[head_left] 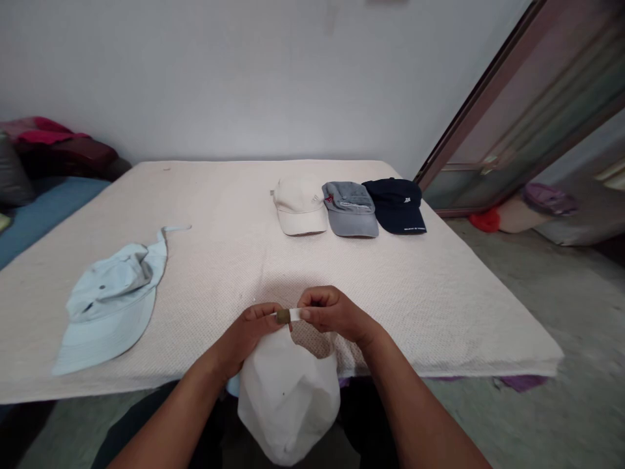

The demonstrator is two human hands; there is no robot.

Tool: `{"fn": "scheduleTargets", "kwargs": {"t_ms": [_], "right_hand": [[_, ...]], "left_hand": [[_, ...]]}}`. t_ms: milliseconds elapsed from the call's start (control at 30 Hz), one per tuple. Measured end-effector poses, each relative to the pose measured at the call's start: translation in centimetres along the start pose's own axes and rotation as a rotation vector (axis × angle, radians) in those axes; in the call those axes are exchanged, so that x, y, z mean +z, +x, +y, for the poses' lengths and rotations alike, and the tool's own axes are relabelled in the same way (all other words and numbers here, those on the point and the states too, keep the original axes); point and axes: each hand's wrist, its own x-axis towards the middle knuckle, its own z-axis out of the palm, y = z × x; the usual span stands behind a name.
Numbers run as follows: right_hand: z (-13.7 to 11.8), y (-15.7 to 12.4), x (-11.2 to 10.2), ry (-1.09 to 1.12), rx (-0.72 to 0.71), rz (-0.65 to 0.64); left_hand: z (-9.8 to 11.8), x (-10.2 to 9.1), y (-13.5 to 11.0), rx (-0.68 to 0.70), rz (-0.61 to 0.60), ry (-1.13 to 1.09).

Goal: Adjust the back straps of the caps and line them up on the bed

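Observation:
A white cap (pixel 288 397) hangs over the near edge of the bed, crown toward me. My left hand (pixel 254 329) and my right hand (pixel 332 312) both pinch its back strap (pixel 289 316), which has a small brass-coloured buckle in the middle. The fingers of each hand are closed on the strap, left on the buckle end, right on the white end. The cap's brim is hidden below the crown.
A cream bed cover (pixel 244 215) spreads ahead. A pale blue bucket hat (pixel 114 293) lies at left. A white cap (pixel 299 205), a grey cap (pixel 350 207) and a navy cap (pixel 398 203) lie in a row at the far right. Bare floor (pixel 561 293) is to the right.

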Motion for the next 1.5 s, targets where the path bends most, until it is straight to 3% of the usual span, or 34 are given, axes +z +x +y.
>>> {"fn": "scheduleTargets", "kwargs": {"t_ms": [367,867,1067,1500], "right_hand": [[0.1,0.2,0.7,-0.031,0.002,0.051],[0.8,0.7,1.5,0.172,-0.030,-0.093],[0.4,0.1,0.8,0.080,-0.068,0.017],[1.0,-0.4,0.5,0.207,0.041,0.007]], "left_hand": [[-0.1,0.3,0.3,-0.022,0.017,0.062],[-0.6,0.4,0.6,-0.021,-0.018,0.000],[0.1,0.3,0.3,0.042,-0.071,-0.125],[-0.2,0.2,0.4,-0.002,0.056,-0.129]]}}
